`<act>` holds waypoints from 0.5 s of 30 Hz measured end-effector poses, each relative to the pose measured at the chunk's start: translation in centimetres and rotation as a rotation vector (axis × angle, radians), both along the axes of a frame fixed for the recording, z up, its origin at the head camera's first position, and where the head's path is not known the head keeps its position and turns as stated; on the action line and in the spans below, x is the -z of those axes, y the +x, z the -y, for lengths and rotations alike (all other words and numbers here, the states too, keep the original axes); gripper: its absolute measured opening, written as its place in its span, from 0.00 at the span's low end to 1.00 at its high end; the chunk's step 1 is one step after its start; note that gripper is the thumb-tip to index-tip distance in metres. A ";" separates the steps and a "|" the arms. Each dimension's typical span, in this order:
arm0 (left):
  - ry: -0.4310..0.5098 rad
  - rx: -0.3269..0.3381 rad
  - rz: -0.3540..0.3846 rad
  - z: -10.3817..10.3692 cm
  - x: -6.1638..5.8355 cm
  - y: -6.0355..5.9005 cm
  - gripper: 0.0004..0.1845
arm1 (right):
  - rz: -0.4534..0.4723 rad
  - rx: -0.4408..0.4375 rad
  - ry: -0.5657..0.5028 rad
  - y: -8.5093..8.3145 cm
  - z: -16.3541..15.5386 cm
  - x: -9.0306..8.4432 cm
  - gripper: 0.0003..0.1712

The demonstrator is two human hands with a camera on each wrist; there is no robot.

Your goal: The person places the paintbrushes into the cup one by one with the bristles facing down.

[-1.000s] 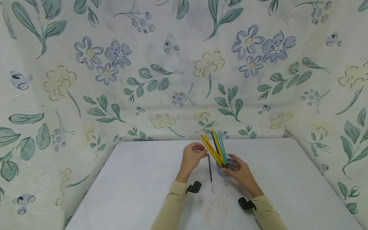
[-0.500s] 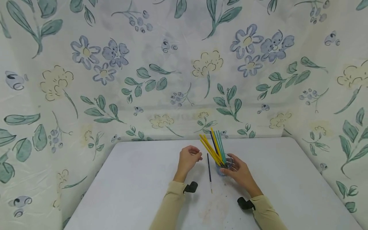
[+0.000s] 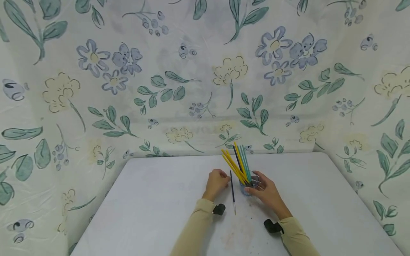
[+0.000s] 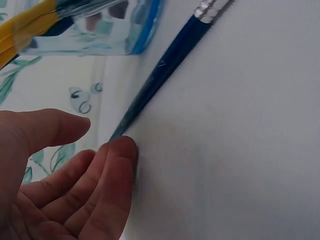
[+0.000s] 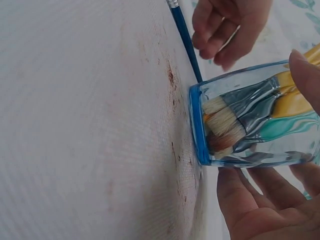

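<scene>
One blue paintbrush [image 3: 232,192] lies at the left hand's [image 3: 217,182] loosely curled fingertips; right hand [image 3: 267,193] grips one brush-filled glass [image 5: 250,122].

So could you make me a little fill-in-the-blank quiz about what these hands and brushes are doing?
1. The right hand holds a clear ____ with a blue base.
2. Inside it the paintbrushes stand with their bristles pointing ____.
3. One dark blue brush lies on the white ____.
4. The left hand touches that brush's ____ end, away from the bristles.

Missing words: cup; down; table; handle
</scene>
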State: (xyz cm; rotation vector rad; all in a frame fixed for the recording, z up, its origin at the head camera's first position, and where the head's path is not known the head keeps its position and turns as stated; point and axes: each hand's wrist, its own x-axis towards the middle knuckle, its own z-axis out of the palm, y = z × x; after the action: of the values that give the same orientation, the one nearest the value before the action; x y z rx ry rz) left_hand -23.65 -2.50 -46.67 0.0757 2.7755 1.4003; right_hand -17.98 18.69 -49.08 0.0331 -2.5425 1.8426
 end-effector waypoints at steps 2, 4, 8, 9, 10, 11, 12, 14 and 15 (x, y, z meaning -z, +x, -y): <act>-0.029 0.005 -0.007 -0.3 0.4 -0.1 0.09 | 0.001 0.001 0.003 0.1 0.0 0.0 0.50; -0.061 0.008 -0.013 -0.6 0.6 -0.2 0.10 | 0.003 0.002 0.004 0.1 0.0 0.0 0.50; -0.134 0.016 -0.010 -1.1 0.5 -0.1 0.11 | -0.004 -0.002 -0.004 0.2 0.0 -0.2 0.49; -0.156 0.015 -0.012 -1.2 0.3 -0.1 0.11 | -0.007 -0.004 -0.010 0.2 0.0 -0.2 0.49; -0.179 0.016 -0.013 -1.3 0.2 -0.1 0.11 | -0.009 -0.008 -0.012 0.2 0.0 -0.2 0.48; -0.198 0.015 -0.008 -1.3 0.1 0.0 0.11 | -0.012 -0.010 -0.016 0.2 0.0 -0.2 0.49; -0.215 0.016 -0.008 -1.3 0.0 0.0 0.11 | -0.013 -0.012 -0.018 0.2 0.0 -0.1 0.49; -0.242 0.021 -0.011 -1.2 -0.2 0.1 0.09 | -0.015 -0.016 -0.027 0.1 -0.1 -0.1 0.49; -0.254 0.025 -0.009 -1.1 -0.3 0.1 0.09 | -0.016 -0.016 -0.033 0.0 -0.1 -0.1 0.49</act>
State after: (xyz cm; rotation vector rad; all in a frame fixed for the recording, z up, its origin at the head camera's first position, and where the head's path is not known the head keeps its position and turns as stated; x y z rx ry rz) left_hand -23.58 -1.40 -46.35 0.1091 2.9209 1.0332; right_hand -17.95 18.80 -49.02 0.0680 -2.5084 1.8819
